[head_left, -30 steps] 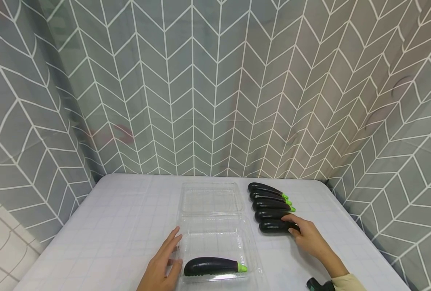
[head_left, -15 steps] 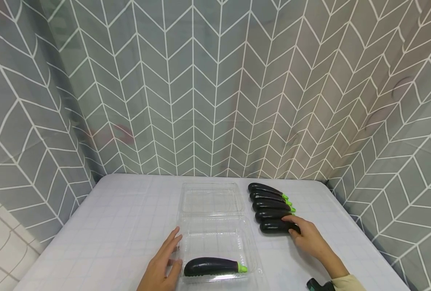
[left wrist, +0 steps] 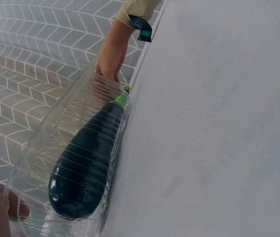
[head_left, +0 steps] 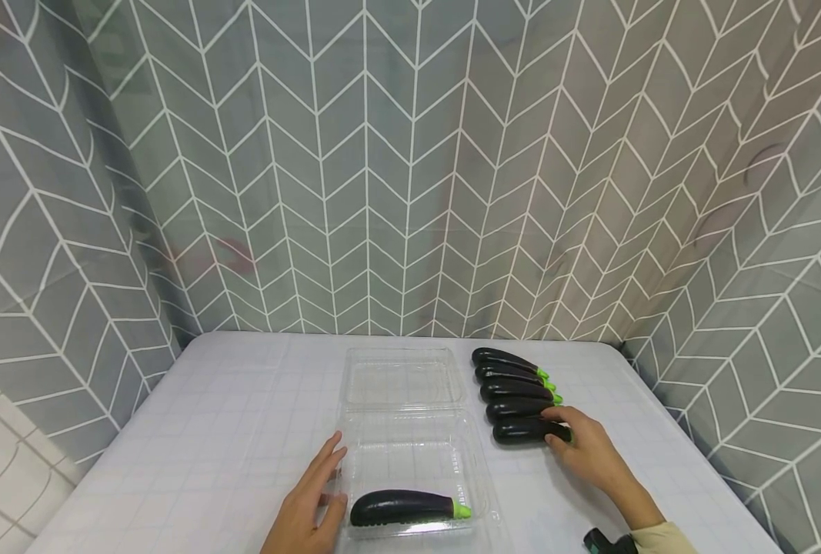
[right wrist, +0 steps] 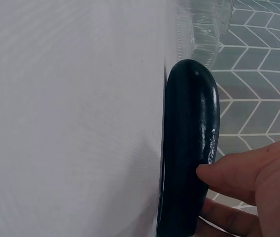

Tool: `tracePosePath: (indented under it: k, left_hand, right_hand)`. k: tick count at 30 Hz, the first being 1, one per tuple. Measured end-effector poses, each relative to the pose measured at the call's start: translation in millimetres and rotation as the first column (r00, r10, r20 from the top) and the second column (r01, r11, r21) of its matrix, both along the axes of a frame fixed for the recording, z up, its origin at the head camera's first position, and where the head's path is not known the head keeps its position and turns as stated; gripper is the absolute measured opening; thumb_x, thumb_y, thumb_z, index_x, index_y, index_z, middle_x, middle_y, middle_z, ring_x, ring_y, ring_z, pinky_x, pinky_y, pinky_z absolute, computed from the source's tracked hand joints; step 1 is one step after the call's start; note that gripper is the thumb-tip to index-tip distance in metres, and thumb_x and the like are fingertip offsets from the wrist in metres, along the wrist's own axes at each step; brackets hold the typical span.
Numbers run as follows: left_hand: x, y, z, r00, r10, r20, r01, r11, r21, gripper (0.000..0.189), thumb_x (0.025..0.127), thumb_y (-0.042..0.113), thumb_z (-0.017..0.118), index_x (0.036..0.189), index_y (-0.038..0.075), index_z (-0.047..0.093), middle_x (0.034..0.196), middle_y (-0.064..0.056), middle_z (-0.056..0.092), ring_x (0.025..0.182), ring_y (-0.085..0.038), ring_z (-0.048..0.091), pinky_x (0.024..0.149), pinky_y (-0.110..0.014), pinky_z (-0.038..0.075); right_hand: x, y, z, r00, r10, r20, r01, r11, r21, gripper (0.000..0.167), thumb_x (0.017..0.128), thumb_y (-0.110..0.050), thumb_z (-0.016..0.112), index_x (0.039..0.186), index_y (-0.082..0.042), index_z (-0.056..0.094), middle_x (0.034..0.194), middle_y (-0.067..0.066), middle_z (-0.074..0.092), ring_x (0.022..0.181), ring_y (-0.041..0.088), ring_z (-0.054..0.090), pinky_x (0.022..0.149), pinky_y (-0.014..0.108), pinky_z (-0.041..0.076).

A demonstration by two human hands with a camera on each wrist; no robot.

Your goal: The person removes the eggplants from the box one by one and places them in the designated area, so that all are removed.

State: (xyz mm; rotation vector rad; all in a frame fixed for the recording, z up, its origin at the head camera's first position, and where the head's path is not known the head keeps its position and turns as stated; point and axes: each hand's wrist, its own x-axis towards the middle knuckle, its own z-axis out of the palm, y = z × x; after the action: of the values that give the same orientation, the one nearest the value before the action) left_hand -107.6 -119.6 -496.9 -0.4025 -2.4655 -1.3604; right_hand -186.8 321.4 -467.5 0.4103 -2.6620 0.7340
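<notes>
My right hand (head_left: 590, 450) pinches the nearest eggplant (head_left: 521, 431) of a row near its stem end, thumb on the near side. In the right wrist view, the thumb (right wrist: 228, 170) presses the dark eggplant (right wrist: 189, 123), which lies on the table; the other fingers are partly hidden. My left hand (head_left: 306, 500) rests with extended fingers against the left edge of an open clear plastic clamshell box (head_left: 410, 431). One eggplant (head_left: 403, 508) with a green stem lies across the box's near part. The left wrist view shows that eggplant (left wrist: 83, 163) through the ribbed wall.
Several more eggplants (head_left: 514, 388) lie side by side behind the gripped one, to the right of the box. The box's lid (head_left: 403, 377) is folded back flat on the white table (head_left: 230, 431). Patterned grey curtains (head_left: 396, 192) stand behind and at the sides.
My right thumb and fingers have shifted slightly left along the nearest eggplant, and some green at its stem end now shows. My left hand and the box have stayed still.
</notes>
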Motion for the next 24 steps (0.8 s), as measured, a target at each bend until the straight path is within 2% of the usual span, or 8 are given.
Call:
tracePosePath:
  k: [7, 16, 20, 24]
  left_hand:
    - [0.0, 0.1, 0.8, 1.000, 0.002, 0.004, -0.002, 1.000, 0.000, 0.058, 0.089, -0.004, 0.068, 0.146, 0.002, 0.056, 0.162, -0.007, 0.042, 0.114, -0.028, 0.065, 0.076, -0.032, 0.059]
    - [-0.2, 0.0, -3.3, 0.999, 0.004, -0.039, -0.003, 1.000, 0.006, 0.059, 0.087, -0.005, 0.068, 0.145, 0.001, 0.057, 0.161, -0.007, 0.044, 0.111, -0.029, 0.066, 0.073, -0.029, 0.058]
    - [-0.6, -0.3, -3.6, 0.999, 0.001, -0.049, -0.001, 1.000, 0.000, 0.059, 0.087, -0.005, 0.068, 0.145, 0.001, 0.057, 0.160, -0.008, 0.044, 0.110, -0.029, 0.066, 0.072, -0.029, 0.058]
    - [-0.6, -0.4, -2.3, 0.999, 0.002, -0.032, -0.003, 1.000, -0.006, 0.059, 0.087, -0.005, 0.068, 0.145, 0.002, 0.057, 0.161, -0.007, 0.043, 0.111, -0.029, 0.066, 0.073, -0.029, 0.059]
  right_hand:
    - [0.8, -0.6, 0.6, 1.000, -0.023, -0.017, 0.023, 1.000, -0.012, 0.036, 0.083, 0.005, 0.080, 0.117, 0.002, 0.069, 0.114, 0.016, 0.072, 0.112, 0.042, 0.065, 0.096, 0.060, 0.049]
    - [2.1, -2.4, 2.1, 1.000, -0.017, -0.023, 0.018, 1.000, 0.016, 0.040, 0.081, 0.005, 0.080, 0.119, 0.005, 0.068, 0.115, 0.016, 0.071, 0.112, 0.042, 0.065, 0.096, 0.059, 0.050]
    - [3.4, -5.9, 5.1, 1.000, -0.016, -0.007, 0.016, 0.999, 0.029, 0.043, 0.081, 0.004, 0.081, 0.122, 0.005, 0.067, 0.118, 0.018, 0.069, 0.115, 0.043, 0.063, 0.097, 0.060, 0.049]
    - [4.7, -11.0, 10.3, 1.000, -0.014, 0.007, 0.014, 0.999, 0.034, 0.045, 0.083, 0.003, 0.080, 0.125, 0.004, 0.066, 0.122, 0.019, 0.068, 0.118, 0.044, 0.062, 0.099, 0.061, 0.048]
